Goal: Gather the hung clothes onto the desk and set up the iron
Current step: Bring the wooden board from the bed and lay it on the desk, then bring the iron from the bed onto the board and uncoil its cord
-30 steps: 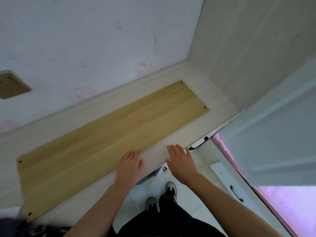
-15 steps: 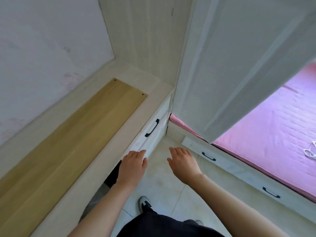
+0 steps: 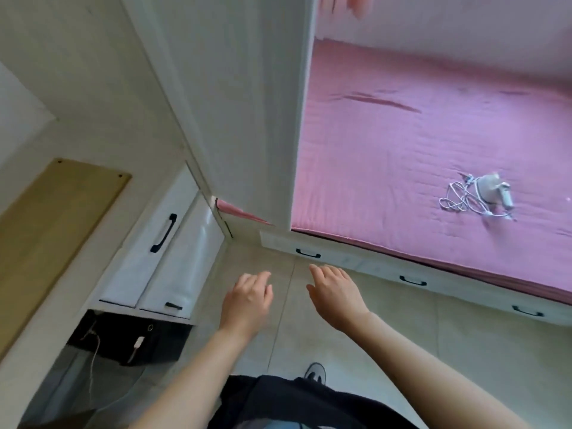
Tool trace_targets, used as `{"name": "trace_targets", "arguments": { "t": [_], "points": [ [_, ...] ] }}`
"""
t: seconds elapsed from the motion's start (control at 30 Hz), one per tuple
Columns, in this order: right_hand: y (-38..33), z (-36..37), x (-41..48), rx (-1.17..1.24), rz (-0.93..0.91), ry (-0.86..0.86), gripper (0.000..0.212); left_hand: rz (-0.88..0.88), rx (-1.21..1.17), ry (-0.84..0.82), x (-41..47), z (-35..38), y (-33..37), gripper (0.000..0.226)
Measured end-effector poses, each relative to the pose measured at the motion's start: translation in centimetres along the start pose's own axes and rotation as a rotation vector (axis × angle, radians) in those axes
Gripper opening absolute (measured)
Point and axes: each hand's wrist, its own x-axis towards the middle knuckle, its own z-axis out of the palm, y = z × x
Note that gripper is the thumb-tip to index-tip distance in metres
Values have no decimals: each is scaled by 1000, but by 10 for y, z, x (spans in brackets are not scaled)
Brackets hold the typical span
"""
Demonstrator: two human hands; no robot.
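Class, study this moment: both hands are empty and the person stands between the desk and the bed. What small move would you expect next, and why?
Probably a step toward the bed to reach for the iron. It lies there with its cord in a loose tangle, while the left hand and right hand hover open over the floor, and no clothes are in view.

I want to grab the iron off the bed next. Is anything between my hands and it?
Nothing visible blocks it. The iron lies on the pink bed with its cord tangled beside it; the left hand and right hand hover empty over bare floor. Only the bed's drawer front lies between, below mattress level.
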Motion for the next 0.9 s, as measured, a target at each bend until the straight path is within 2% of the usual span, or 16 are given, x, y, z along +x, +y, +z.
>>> {"name": "trace_targets", "arguments": {
  "t": [0.2,0.47,0.9],
  "points": [
    [81,-4,-39,45,126,20,41,69,-37,-55,25,58,73,26],
    [164,-14,-63,101,300,88,43,164,-39,-116,73,88,152,26],
    [308,-54,-26,77,567,155,46,418,84,-224,217,140,249,33]
  ]
}}
